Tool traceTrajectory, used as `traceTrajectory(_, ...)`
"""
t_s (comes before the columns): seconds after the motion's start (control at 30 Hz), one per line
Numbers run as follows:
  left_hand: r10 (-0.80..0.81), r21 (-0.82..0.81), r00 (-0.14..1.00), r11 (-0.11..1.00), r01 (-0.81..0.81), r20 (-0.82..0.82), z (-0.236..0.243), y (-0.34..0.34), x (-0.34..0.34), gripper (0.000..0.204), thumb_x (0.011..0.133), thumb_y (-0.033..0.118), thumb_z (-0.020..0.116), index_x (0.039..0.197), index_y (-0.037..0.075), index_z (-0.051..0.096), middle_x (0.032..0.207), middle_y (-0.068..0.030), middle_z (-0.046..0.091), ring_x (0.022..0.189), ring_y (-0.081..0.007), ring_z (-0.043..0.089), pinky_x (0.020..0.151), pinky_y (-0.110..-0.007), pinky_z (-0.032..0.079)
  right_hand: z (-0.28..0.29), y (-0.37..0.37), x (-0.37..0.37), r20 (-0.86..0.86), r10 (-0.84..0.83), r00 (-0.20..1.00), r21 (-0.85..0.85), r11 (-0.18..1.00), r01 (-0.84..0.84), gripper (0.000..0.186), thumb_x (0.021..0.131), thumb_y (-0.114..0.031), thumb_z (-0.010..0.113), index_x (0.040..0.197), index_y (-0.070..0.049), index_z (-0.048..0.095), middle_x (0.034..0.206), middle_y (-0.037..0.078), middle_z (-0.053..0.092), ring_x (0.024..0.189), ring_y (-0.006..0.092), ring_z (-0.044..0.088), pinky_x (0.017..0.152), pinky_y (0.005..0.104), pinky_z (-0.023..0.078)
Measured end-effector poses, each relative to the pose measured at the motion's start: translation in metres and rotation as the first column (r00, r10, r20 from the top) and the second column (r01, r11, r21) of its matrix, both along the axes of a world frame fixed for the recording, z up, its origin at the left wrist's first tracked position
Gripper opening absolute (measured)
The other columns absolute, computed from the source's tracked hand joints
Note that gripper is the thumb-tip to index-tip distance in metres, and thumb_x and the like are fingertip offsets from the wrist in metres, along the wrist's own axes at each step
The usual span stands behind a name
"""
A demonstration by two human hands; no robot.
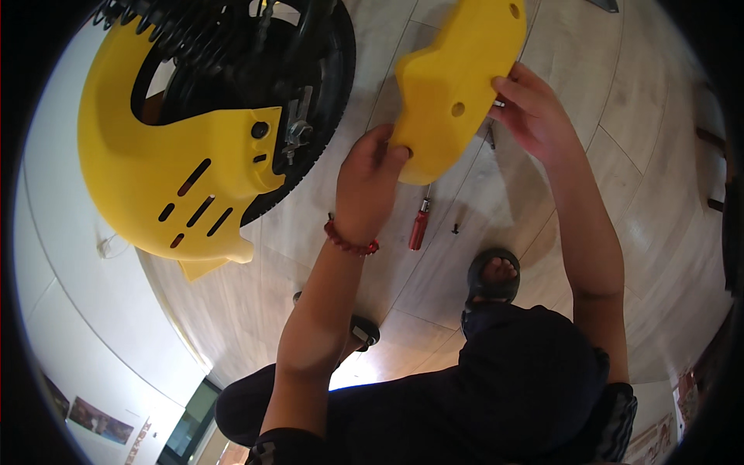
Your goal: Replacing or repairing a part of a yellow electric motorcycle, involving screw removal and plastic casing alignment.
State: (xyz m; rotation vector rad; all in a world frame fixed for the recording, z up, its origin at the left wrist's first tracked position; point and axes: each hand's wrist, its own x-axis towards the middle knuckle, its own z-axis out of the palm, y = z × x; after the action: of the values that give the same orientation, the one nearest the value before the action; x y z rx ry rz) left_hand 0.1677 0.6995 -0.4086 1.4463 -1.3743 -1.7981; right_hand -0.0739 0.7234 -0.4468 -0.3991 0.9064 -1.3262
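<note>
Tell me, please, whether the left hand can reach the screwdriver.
Probably yes: the screwdriver lies on the floor nearby, its handle unobstructed, but the left hand should first release the yellow panel.

dim light leaves soft shadows on the floor (426, 287), with glare (353, 377) low down and bowed edges.

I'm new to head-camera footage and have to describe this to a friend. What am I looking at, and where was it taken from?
There is no machine arm here, just a person's bare hands. The single picture comes from a wide fisheye camera on their head, looking down, so straight edges bend. The left hand holds the near end of a yellow panel with round holes; the right hand grips its right edge. On the floor lie a red-handled screwdriver and a small dark piece, perhaps a screw. At upper left, a larger yellow cover sits beside a black wheel.
</note>
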Motion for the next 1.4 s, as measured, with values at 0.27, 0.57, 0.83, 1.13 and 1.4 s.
traceTrajectory(0.27, -0.011, -0.323, 0.954, 0.940, 0.111, 0.298, 0.084, 0.015, 0.043, 0.028, 0.086, 0.005, 0.057, 0.113, -0.003, 0.054, 0.098, -0.0076, 0.062, 0.087, -0.0136, 0.057, 0.077, -0.025, 0.045, 0.019, -0.033, -0.020, -0.067, -0.065, 0.996, -0.201, 0.978, 0.051, 0.052, 0.091, -0.028, 0.052, 0.135, -0.004, 0.038, 0.117, 0.004, 0.055, 0.104, 0.0140, 0.053, 0.084, 0.0294, 0.046)
traceTrajectory(0.57, 0.212, -0.367, 0.947, 0.923, -0.113, 0.241, 0.137, 0.033, 0.089, 0.029, 0.092, 0.010, 0.049, 0.117, -0.004, 0.050, 0.107, -0.0080, 0.059, 0.098, -0.0128, 0.055, 0.089, -0.026, 0.041, 0.050, -0.081, 0.040, 0.059, 0.104, 0.993, -0.213, 0.973, -0.089, 0.074, 0.087, -0.023, 0.061, 0.144, -0.007, 0.017, 0.118, 0.007, 0.051, 0.098, 0.0143, 0.055, 0.080, 0.0300, 0.047)
traceTrajectory(0.83, 0.203, -0.312, 0.951, 0.942, -0.124, 0.235, 0.146, 0.037, 0.136, 0.029, 0.092, 0.010, 0.051, 0.117, -0.003, 0.047, 0.105, -0.0083, 0.060, 0.096, -0.0132, 0.057, 0.086, -0.028, 0.044, 0.057, -0.091, 0.080, 0.116, 0.246, 0.962, -0.271, 0.940, -0.208, 0.074, 0.087, -0.015, 0.060, 0.144, -0.007, 0.014, 0.124, 0.010, 0.045, 0.107, 0.0174, 0.051, 0.085, 0.0297, 0.046)
traceTrajectory(1.13, 0.223, -0.285, 0.941, 0.947, -0.147, 0.254, 0.126, 0.038, 0.139, 0.029, 0.092, 0.015, 0.051, 0.116, -0.002, 0.048, 0.103, -0.0070, 0.059, 0.097, -0.0131, 0.054, 0.089, -0.029, 0.042, 0.062, -0.097, 0.078, 0.016, 0.216, 0.976, -0.233, 0.950, -0.207, 0.070, 0.087, -0.008, 0.058, 0.144, -0.005, 0.016, 0.130, 0.013, 0.041, 0.112, 0.0213, 0.049, 0.091, 0.0323, 0.044)
traceTrajectory(1.4, 0.073, -0.273, 0.986, 0.962, -0.030, 0.148, 0.142, 0.016, 0.133, 0.041, 0.094, 0.024, 0.051, 0.125, -0.003, 0.045, 0.119, -0.0105, 0.055, 0.111, -0.0188, 0.053, 0.095, -0.034, 0.042, 0.035, -0.070, 0.034, 0.076, 0.155, 0.985, -0.224, 0.965, -0.134, 0.062, 0.090, -0.023, 0.056, 0.141, -0.006, 0.024, 0.121, 0.011, 0.052, 0.100, 0.0180, 0.058, 0.077, 0.0295, 0.050)
